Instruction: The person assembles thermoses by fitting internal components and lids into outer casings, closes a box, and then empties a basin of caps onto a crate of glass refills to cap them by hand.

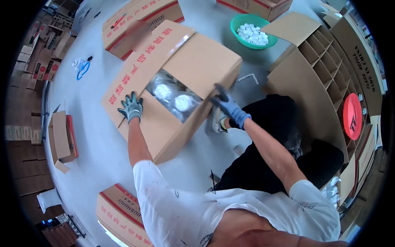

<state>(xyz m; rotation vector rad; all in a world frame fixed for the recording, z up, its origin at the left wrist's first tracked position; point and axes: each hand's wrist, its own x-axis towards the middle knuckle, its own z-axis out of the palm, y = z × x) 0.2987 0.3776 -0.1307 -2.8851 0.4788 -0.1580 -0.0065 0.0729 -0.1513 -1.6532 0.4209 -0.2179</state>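
A large cardboard carton (201, 53) with red lettering stands in front of me. Its end flaps are folded in, and one long flap lies over the far left side. Through the gap between the flaps show round, silvery-white objects (184, 102) in clear plastic; the rest of the contents is hidden. My left hand (131, 108), in a grey-green glove, lies with fingers spread on the carton's left flap. My right hand (228, 105), in a blue-grey glove, is at the carton's right edge with its fingers apart. Whether it touches the cardboard I cannot tell.
A green basin (237, 24) of small white pieces stands beyond the carton. At right is an open divided carton (316, 50) with a red plate-like dish (350, 103) on it. More cartons (119, 212) stand around, and a blue strap (83, 72) lies on the floor.
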